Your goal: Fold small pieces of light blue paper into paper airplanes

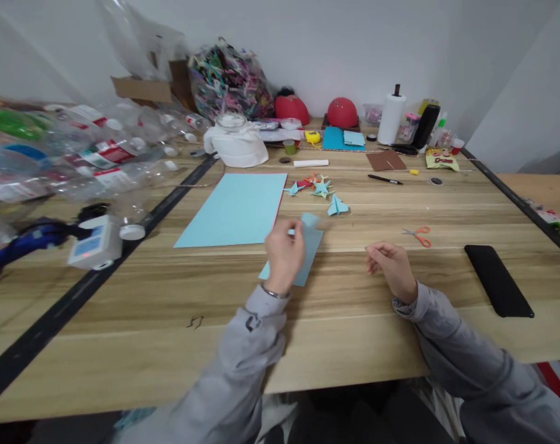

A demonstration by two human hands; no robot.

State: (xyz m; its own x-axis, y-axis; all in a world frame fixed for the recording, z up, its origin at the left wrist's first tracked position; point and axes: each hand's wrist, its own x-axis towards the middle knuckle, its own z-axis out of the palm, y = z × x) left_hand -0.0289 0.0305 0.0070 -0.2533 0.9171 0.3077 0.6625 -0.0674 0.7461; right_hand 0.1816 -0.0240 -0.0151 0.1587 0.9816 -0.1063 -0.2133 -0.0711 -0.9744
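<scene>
Closed round a small light blue paper piece (310, 220), my left hand (285, 250) is over a light blue sheet (311, 250) on the wooden table. My right hand (391, 266) hovers to the right with its fingers curled together; whether anything is between them is too small to tell. A large light blue sheet (238, 209) lies to the left, with a pink edge under it. Beyond my hands are a folded blue paper plane (338, 205) and several folded paper shapes (321, 187). Orange-handled scissors (419, 235) rest right of my right hand.
A black phone-like slab (498, 280) lies at the right. Plastic bottles (108, 154) and a white box (95, 242) with a cable crowd the left. Farther back are a pen (385, 179), brown paper (386, 160), a paper roll (391, 118) and a snack packet (441, 158).
</scene>
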